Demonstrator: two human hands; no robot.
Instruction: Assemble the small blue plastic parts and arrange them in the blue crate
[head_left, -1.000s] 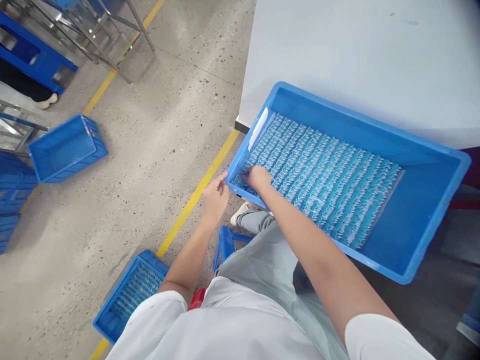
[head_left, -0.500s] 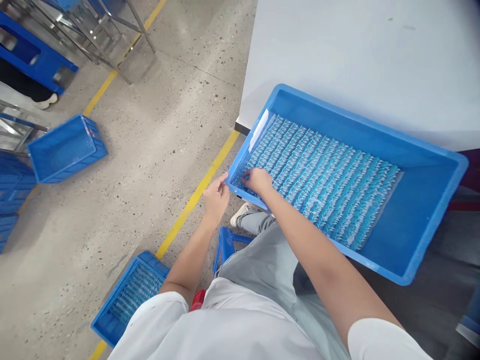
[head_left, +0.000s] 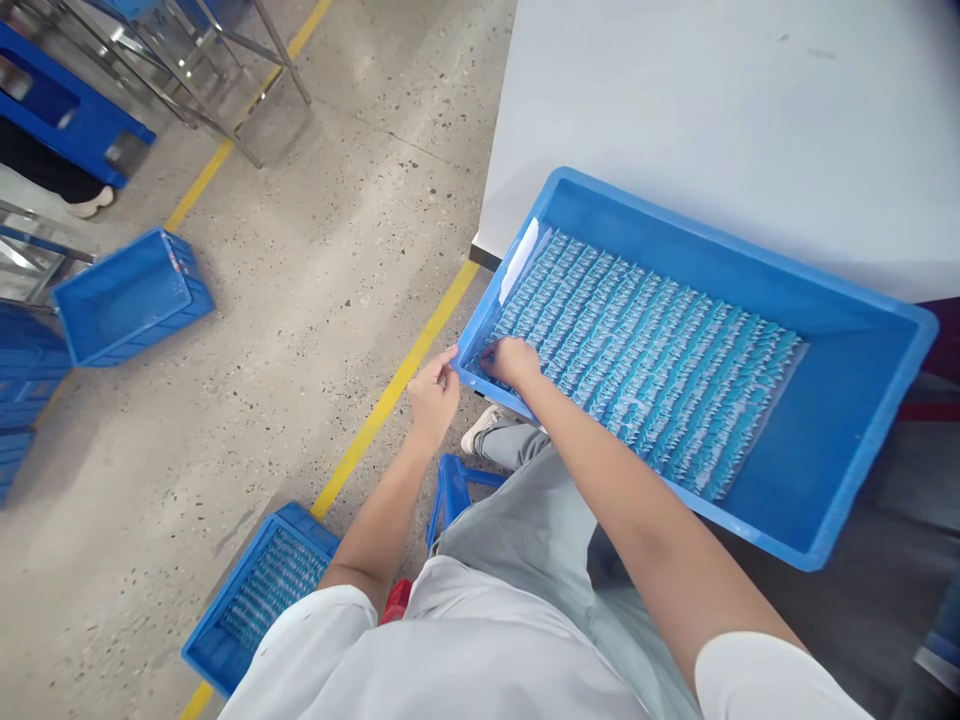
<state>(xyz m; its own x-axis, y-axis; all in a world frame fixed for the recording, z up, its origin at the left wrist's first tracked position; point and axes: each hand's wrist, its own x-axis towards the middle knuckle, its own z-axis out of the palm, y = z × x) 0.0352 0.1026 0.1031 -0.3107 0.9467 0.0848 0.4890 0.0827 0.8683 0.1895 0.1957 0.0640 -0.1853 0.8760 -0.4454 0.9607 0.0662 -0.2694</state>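
Note:
A large blue plastic bin (head_left: 855, 420) stands tilted across the view, one long side over the white table. Rows of small blue-and-white pieces (head_left: 645, 340), too small to name, cover much of its bottom. At the bin's left corner my left hand (head_left: 435, 400) is closed, finger and thumb at the rim. My right hand (head_left: 514, 362) reaches inside that corner, over the end of the rows. Its fingers are curled together and point down; whatever they hold, if anything, is hidden.
The white table (head_left: 712, 110) fills the upper right. On the floor, a smaller blue bin (head_left: 206, 650) with similar rows stands lower left, another blue bin (head_left: 124, 295) farther off. A blue stool (head_left: 450, 495) is by my legs. Metal-legged stools (head_left: 225, 120) and a person's foot (head_left: 91, 203) are upper left.
My right hand has shifted very slightly left and down within the bin's corner. My left hand and the bin stay practically where they were.

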